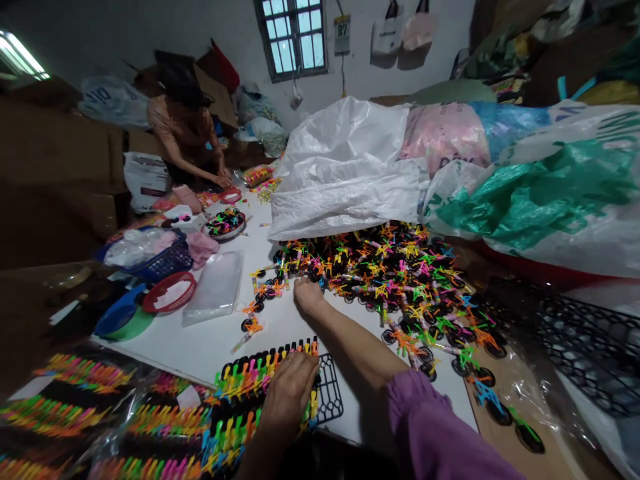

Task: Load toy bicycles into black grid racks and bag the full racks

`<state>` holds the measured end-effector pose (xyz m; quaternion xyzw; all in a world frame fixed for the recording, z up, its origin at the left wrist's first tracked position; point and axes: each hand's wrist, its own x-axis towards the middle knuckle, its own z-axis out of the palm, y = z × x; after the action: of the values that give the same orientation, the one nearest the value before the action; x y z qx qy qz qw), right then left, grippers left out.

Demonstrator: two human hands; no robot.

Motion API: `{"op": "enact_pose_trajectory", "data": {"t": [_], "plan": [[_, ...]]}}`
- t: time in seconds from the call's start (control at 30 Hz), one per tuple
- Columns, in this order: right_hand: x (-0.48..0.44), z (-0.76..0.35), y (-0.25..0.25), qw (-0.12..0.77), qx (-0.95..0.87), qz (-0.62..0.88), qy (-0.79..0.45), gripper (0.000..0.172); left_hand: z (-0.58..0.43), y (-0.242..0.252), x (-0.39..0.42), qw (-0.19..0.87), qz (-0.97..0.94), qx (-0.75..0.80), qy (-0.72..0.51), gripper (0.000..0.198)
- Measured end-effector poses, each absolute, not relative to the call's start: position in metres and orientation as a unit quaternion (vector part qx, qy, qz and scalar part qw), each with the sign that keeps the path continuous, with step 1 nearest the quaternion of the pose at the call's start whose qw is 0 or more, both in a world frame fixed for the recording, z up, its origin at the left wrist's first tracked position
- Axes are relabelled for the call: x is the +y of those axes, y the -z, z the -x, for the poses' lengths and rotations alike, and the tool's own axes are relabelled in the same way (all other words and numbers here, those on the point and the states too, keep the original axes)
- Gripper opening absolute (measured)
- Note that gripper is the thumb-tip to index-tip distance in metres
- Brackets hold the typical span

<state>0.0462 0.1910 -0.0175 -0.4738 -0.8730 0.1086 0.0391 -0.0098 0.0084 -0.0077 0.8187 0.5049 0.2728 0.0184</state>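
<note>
My left hand [291, 390] lies over a black plastic rack [330, 390], its fingers bent and held together at the end of the filled rows. Bright toy bicycles [245, 375] stand close-packed in the rack to the left of that hand; the grid at its right end shows bare. Farther forward, my right hand [309, 298] has its fingers curled at the near left edge of a big heap of toy bicycles [380, 267] with black wheels and clear tubes. What those fingers hold, if anything, is hidden.
A white sack [345, 173] lies behind the heap. Left are plastic sleeves [214, 287], a red basket [170, 293] and a blue basket [163, 260]. Filled racks [65, 407] lie front left. Another person [185, 133] works at the far left. Black grids [585, 333] stand right.
</note>
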Motion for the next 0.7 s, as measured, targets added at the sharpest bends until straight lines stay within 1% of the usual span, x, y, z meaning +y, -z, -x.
{"op": "enact_pose_trajectory", "data": {"t": [0.13, 0.2, 0.27, 0.33, 0.43, 0.5, 0.57, 0.63, 0.7], "plan": [[0.147, -0.107, 0.036, 0.053, -0.922, 0.372, -0.094, 0.017, 0.01, 0.008, 0.01, 0.025, -0.82, 0.503, -0.272, 0.017], [0.119, -0.149, 0.04, 0.076, -0.935, 0.337, -0.082, 0.018, 0.011, 0.008, 0.011, 0.028, -0.821, 0.502, -0.272, 0.019], [0.093, -0.184, 0.037, 0.09, -0.933, 0.339, -0.08, 0.02, 0.011, 0.009, 0.011, 0.035, -0.817, 0.507, -0.272, 0.019], [0.073, -0.206, 0.031, 0.092, -0.921, 0.367, -0.087, 0.022, 0.011, 0.008, 0.01, 0.045, -0.811, 0.517, -0.269, 0.018], [0.06, -0.211, 0.023, 0.091, -0.867, 0.48, -0.099, 0.026, 0.01, 0.004, 0.01, 0.056, -0.814, 0.523, -0.246, 0.019], [0.062, -0.202, 0.021, 0.077, -0.817, 0.56, -0.114, 0.029, 0.008, 0.001, 0.01, 0.056, -0.819, 0.524, -0.228, 0.022], [0.068, -0.191, 0.021, 0.049, -0.78, 0.608, -0.14, 0.032, 0.007, -0.002, 0.011, 0.056, -0.819, 0.528, -0.218, 0.024], [0.075, -0.184, 0.022, 0.037, -0.752, 0.637, -0.163, 0.031, 0.006, -0.004, 0.011, 0.058, -0.816, 0.532, -0.217, 0.025], [0.077, -0.182, 0.024, 0.058, -0.728, 0.657, -0.19, 0.026, 0.006, -0.004, 0.011, 0.061, -0.813, 0.535, -0.223, 0.026]]}}
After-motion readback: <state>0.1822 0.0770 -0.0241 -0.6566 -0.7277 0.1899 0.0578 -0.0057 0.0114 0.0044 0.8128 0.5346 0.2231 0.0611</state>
